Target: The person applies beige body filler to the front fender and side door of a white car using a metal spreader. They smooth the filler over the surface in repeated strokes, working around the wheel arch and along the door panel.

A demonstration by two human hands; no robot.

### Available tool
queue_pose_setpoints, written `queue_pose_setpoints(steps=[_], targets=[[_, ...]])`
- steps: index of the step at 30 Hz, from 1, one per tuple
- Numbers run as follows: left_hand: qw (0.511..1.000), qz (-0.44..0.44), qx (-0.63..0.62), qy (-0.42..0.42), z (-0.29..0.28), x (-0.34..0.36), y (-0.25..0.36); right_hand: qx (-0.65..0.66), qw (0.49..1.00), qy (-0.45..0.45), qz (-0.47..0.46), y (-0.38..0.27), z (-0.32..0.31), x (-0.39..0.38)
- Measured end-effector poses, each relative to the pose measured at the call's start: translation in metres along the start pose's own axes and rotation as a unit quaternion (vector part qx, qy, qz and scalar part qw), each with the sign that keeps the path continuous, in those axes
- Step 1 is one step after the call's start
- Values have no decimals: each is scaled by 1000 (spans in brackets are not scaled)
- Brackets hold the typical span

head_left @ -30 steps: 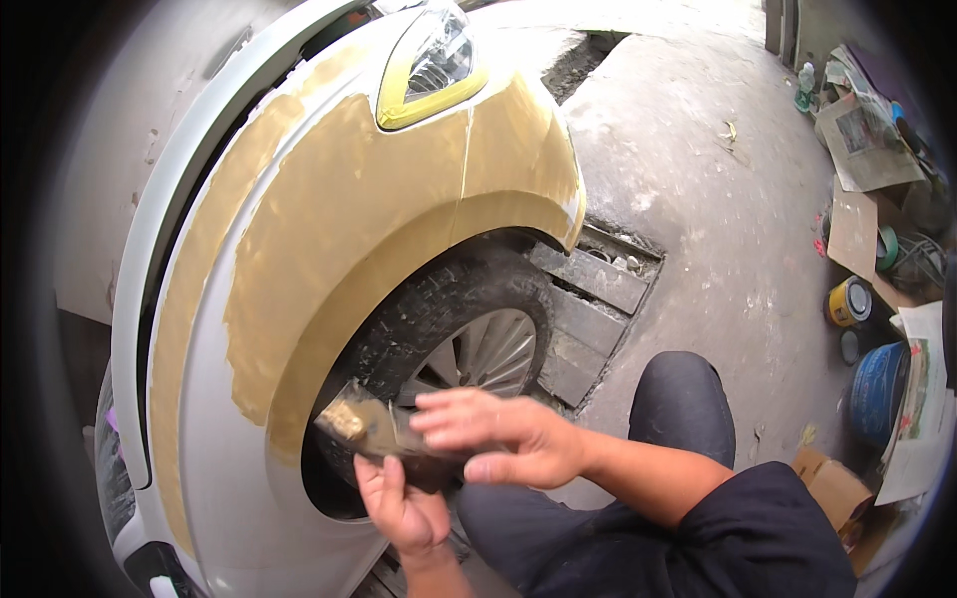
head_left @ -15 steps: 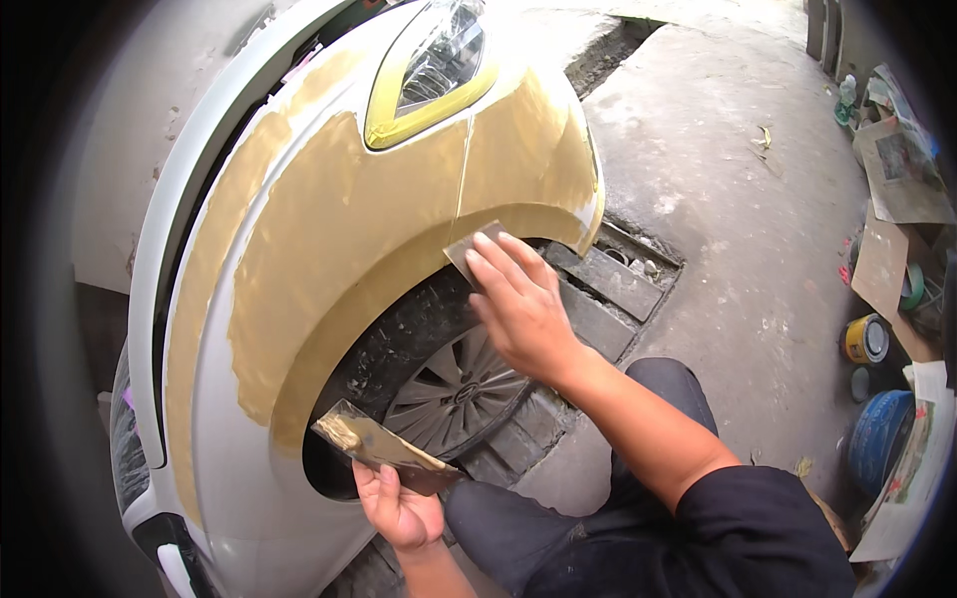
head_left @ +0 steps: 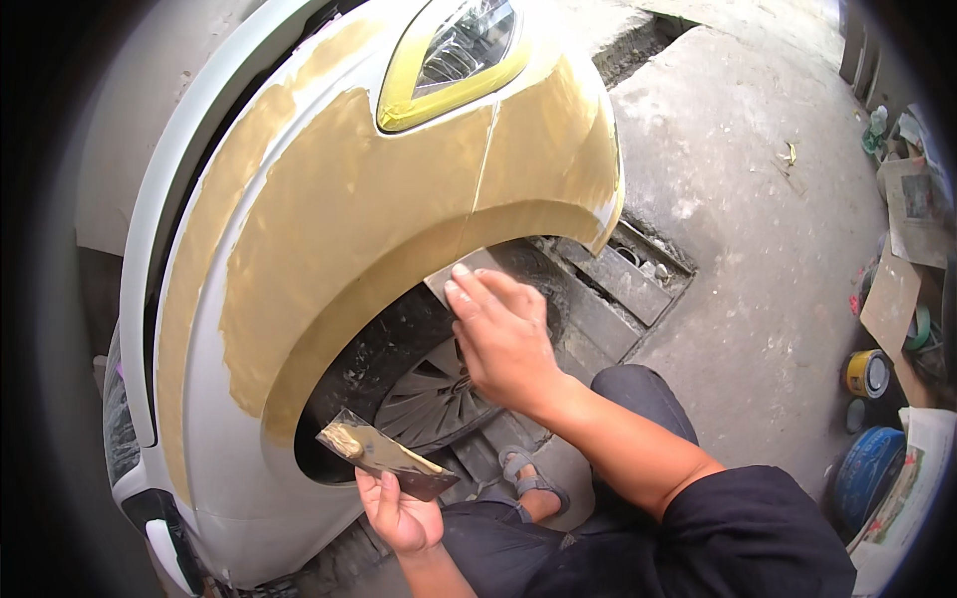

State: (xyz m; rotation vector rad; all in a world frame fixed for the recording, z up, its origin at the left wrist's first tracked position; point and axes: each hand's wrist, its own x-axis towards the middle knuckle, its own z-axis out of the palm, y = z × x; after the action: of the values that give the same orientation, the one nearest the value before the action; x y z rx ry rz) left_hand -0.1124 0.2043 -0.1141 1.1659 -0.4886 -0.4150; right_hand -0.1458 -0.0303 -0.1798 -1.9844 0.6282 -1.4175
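At the top of the tan-coated wheel arch on the white car, your right hand is holding a flat, greyish spreader, its fingers lying close together, slightly bent, and closing over the tool; your thumb is not showing clearly, so you cannot tell how it is gripping. The spreader is overlapping the arch's lip in view, though whether its edge is pressing there you cannot tell. Nearer to you and to the left, your left hand is gripping a dark, flat plate by its near edge, thumb and fingers pinching it with hardly any gap. A lump of tan putty is sitting at the plate's left end, and a thinner streak is running along its far edge. Tan filler is covering much of the panel above the arch, and yellow tape is framing the headlight. Between your hands the wheel is showing, and a grey sandal is showing to the plate's right. Off to the right, a yellow can is standing near a blue tub.
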Motion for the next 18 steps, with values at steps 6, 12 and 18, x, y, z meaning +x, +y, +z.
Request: queue_pose_setpoints(steps=[6,12,18], targets=[[999,-11,-10,-36,-5,11,-6,-1,998,64,-15,4,5,30],[998,-26,-29,-52,-6,18,-14,-25,999,-1,-32,-7,8,10],[996,-29,-50,-64,-10,22,-17,-18,998,65,17,10,-8,40]])
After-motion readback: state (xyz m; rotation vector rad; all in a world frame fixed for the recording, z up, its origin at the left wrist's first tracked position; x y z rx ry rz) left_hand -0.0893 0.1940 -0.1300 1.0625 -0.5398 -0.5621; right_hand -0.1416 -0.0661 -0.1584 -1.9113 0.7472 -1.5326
